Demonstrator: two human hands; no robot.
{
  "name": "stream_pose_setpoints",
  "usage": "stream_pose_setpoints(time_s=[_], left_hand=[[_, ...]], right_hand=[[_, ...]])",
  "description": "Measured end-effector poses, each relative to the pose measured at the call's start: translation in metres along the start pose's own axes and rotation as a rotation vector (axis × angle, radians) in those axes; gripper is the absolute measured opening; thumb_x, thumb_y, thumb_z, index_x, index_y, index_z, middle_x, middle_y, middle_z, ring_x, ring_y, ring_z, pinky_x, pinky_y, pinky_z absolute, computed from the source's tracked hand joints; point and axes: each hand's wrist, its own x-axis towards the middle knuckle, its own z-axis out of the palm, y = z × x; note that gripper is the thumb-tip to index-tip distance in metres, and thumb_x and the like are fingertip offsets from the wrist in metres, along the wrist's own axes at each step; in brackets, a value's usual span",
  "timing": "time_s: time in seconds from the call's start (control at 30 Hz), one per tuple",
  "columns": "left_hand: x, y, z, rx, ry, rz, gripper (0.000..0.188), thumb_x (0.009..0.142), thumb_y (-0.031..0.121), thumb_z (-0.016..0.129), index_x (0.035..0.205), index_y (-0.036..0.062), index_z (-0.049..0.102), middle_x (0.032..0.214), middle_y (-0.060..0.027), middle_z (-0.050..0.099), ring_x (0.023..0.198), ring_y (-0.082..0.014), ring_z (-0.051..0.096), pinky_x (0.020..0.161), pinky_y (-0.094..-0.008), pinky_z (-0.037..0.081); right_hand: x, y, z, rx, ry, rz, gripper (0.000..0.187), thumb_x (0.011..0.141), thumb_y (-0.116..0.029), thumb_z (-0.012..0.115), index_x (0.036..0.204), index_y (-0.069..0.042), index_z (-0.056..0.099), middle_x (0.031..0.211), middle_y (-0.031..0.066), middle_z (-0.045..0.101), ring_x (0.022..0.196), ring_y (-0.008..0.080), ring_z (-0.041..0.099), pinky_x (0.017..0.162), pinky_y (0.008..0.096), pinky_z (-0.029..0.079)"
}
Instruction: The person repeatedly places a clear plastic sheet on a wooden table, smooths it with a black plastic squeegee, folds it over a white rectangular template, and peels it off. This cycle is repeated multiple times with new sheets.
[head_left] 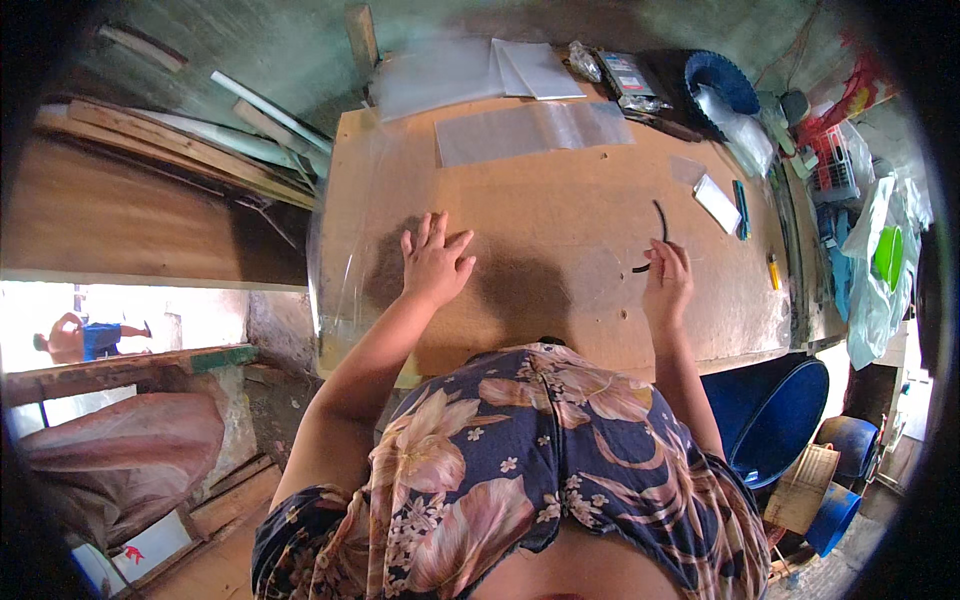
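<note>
My left hand (pixel 437 262) rests on the brown tabletop (pixel 540 225) with its fingers spread, holding nothing. A clear plastic sheet (pixel 350 215) seems to lie beneath it, though its edges are hard to make out. Right of centre, my right hand (pixel 668 278) has its fingers closed in a pinch on a thin, curved black strip (pixel 660 218). One end of the strip reaches away from me and a short end sticks out left of the fingers; the middle is hidden. I cannot tell what exactly the strip is.
Clear plastic sheets (pixel 530 135) lie toward the table's far edge. A white packet (pixel 716 204), a teal stick-shaped tool (pixel 741 210) and a yellow lighter-like object (pixel 774 272) lie at right. Blue drums (pixel 770 420) stand below right; wooden boards (pixel 170 150) are at left. A person (pixel 85 335) appears outside.
</note>
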Motion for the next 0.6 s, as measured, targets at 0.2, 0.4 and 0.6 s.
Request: stream_pose_setpoints(time_s=[0.2, 0.4, 0.6], left_hand=[[-0.005, -0.019, 0.007, 0.016, 0.013, 0.032, 0.044, 0.081, 0.039, 0.056, 0.123, 0.0286, 0.051, 0.140, -0.0141, 0.028, 0.130, -0.0367, 0.023, 0.102, -0.0577, 0.016], [-0.007, -0.022, 0.006, -0.036, -0.019, 0.023, 0.044, 0.081, 0.039, 0.056, 0.124, 0.0293, 0.050, 0.141, -0.0138, 0.027, 0.132, -0.0354, 0.020, 0.102, -0.0577, 0.016], [-0.004, -0.020, 0.005, -0.018, -0.032, 0.035, 0.043, 0.081, 0.041, 0.055, 0.123, 0.0292, 0.051, 0.141, -0.0129, 0.025, 0.132, -0.0352, 0.020, 0.103, -0.0576, 0.016]], right_hand=[[-0.003, -0.048, 0.030, 0.205, -0.307, 0.043, 0.024, 0.079, 0.004, 0.054, 0.101, -0.004, 0.059, 0.085, 0.0137, 0.059, 0.072, 0.0269, 0.062, 0.064, 0.0323, 0.050], [-0.002, -0.064, 0.071, 0.084, -0.495, -0.144, 0.021, 0.081, -0.008, 0.056, 0.102, -0.005, 0.059, 0.094, 0.0142, 0.062, 0.084, 0.0322, 0.060, 0.071, 0.0388, 0.049], [-0.001, -0.079, 0.099, 0.045, -0.561, -0.210, 0.016, 0.080, -0.009, 0.057, 0.094, -0.005, 0.062, 0.090, 0.0129, 0.063, 0.081, 0.0319, 0.061, 0.068, 0.0376, 0.050]])
